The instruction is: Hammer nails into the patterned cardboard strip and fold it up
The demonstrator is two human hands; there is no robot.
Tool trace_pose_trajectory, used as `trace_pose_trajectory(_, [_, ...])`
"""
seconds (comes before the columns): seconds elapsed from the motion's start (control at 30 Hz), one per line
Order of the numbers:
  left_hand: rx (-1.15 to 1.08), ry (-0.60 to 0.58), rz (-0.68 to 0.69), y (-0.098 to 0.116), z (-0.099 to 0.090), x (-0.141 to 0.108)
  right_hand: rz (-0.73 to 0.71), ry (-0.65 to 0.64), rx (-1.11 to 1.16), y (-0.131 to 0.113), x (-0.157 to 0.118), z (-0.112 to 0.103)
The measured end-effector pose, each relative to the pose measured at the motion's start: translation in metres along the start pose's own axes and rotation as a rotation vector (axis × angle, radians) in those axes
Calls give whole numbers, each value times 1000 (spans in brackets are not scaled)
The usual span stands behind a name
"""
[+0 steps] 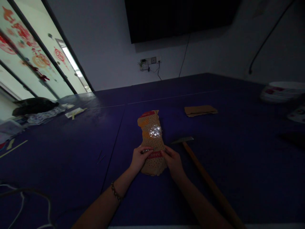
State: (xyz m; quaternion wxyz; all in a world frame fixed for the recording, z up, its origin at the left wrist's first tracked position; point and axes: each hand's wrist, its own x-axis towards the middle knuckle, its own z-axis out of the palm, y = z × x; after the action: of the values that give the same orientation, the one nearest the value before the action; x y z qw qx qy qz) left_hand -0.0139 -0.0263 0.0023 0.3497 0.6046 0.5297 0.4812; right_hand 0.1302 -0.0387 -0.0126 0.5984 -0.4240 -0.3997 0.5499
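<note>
A brown cardboard piece [152, 143] with red bands, dark dots and a shiny taped patch lies upright in view on the dark blue table [133, 194]. My left hand [141, 156] pinches its left edge near the lower red band; a small dark object shows by the fingers, too small to name. On the opposite edge, my right hand [173, 158] has its thumb on the cardboard and its fingers at the side. A hammer [205, 175] with a wooden handle lies just right of my right hand, its metal head beyond the hand.
Another folded cardboard piece [200, 110] lies farther back on the right. Two thin metal pieces [101, 158] are left of my left hand. White cables [22, 203] are at lower left, a dark bag [35, 106] at far left, and a bowl [282, 92] at far right.
</note>
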Motion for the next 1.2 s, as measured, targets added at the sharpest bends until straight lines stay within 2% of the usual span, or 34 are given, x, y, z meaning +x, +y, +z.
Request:
trace_pose_trajectory(0.2, [-70,-11,-18,0,0,-1,8,-21,56,-1,1,0])
trace_pose_trajectory(0.6, [-37,21,-15,1,1,0,27,4,80,-7,-4,3])
trace_pose_trajectory(0.83, [-19,2,-29,2,1,0,46,38,115,-4,-4,2])
trace_pose_trajectory(1.2, [4,-4,38,7,0,-4,33,29,66,-10,-4,3])
